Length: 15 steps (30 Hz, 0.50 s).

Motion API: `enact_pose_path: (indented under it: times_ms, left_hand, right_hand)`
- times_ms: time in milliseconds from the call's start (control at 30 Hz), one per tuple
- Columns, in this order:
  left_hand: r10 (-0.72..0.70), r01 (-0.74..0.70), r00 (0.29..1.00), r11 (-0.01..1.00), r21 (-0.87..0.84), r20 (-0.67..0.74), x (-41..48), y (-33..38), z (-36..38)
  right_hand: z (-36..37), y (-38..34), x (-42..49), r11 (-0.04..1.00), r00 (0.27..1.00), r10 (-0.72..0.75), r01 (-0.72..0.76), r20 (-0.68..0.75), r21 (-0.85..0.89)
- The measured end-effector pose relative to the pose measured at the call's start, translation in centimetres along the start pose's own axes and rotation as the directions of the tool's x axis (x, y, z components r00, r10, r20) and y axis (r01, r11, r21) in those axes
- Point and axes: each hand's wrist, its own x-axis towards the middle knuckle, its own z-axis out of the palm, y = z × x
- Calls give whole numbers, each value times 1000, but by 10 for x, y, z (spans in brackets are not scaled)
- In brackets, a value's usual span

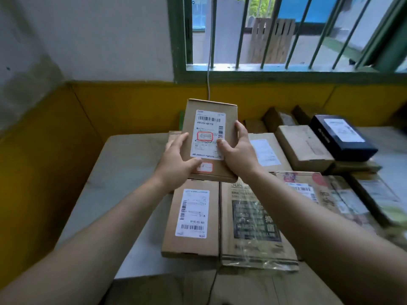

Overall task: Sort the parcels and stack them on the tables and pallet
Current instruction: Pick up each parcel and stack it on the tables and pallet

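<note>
Cardboard dominates: one flat brown parcel (pixel 210 126) is held up above the table (pixel 123 164), label facing the camera, clear of the cartons below. The left hand (pixel 176 159) grips its left edge, thumb pressed on the lower face. The right hand (pixel 237 148) grips its right edge, thumb on the label.

The table's left part lies bare from its left edge across to the cartons. In the near row two cartons lie flat, sides touching: a white-labelled carton (pixel 191 216) and a taped carton with black print (pixel 257 223), both close to the near edge. Behind them more brown boxes crowd the right side, with one black box (pixel 341 137) on top. The far-right parcels are too blurred to count.
</note>
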Motion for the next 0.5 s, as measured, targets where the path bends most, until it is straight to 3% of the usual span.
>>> enact_pose_path:
  times_ms: [267, 500]
  left_hand:
    - [131, -125, 970, 991, -44, 204, -37, 74, 80]
    - [268, -241, 858, 963, -117, 438, -86, 197, 250]
  right_hand:
    - [-119, 25, -64, 999, 987, 35, -41, -160, -33]
    - [-318, 87, -148, 991, 889, 122, -135, -441, 3]
